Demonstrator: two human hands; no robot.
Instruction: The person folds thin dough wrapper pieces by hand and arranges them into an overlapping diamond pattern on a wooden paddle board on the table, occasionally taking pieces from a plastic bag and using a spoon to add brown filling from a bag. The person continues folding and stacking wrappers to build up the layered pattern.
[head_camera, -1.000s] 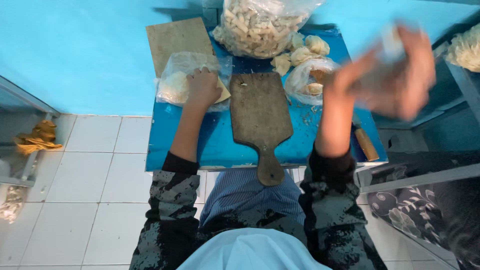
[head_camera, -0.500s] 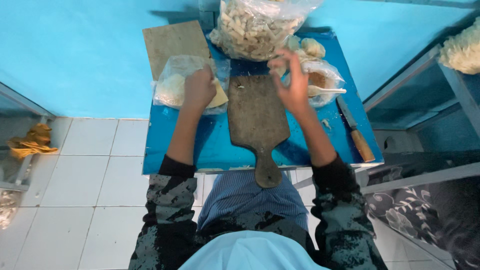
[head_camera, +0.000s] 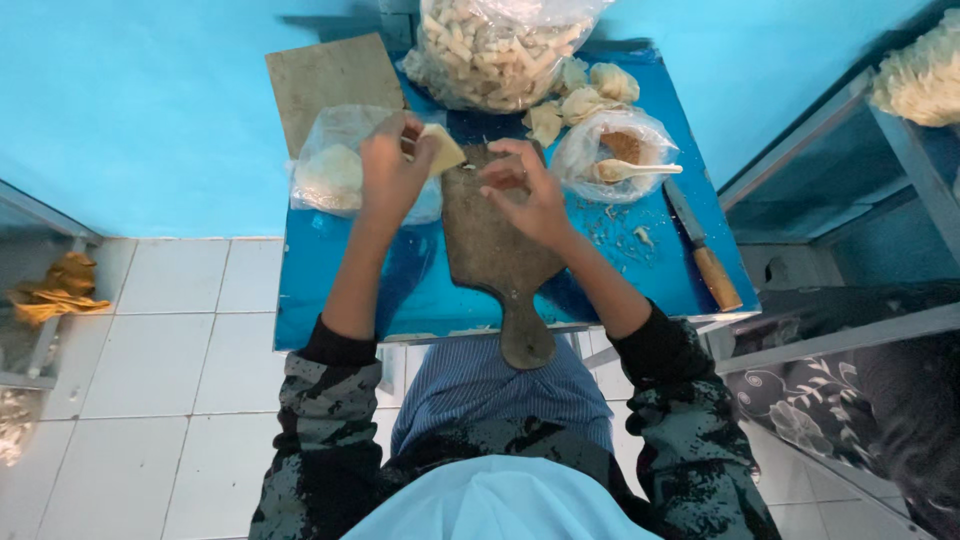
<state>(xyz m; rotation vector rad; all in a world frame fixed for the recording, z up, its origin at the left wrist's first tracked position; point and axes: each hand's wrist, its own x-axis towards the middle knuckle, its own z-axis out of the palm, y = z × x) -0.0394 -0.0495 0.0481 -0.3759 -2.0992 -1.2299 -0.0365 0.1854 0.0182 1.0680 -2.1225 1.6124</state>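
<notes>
Left hand pinches a pale square dough wrapper by its edge, over the top of the wooden paddle board. Right hand, fingers loosely curled, hovers just beside it (contents not discernible). Right of that hand: a plastic bag of brown filling with a spoon, then a knife.

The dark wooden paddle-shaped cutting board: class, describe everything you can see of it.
The dark wooden paddle-shaped cutting board is worn and brownish, with a broad blade narrowing to a short rounded handle that points toward the person and overhangs the near edge of the small blue table. It lies flat at the table's middle. The right hand hovers over its far part; the left hand holds a pale dough square beside its far left corner.
</notes>
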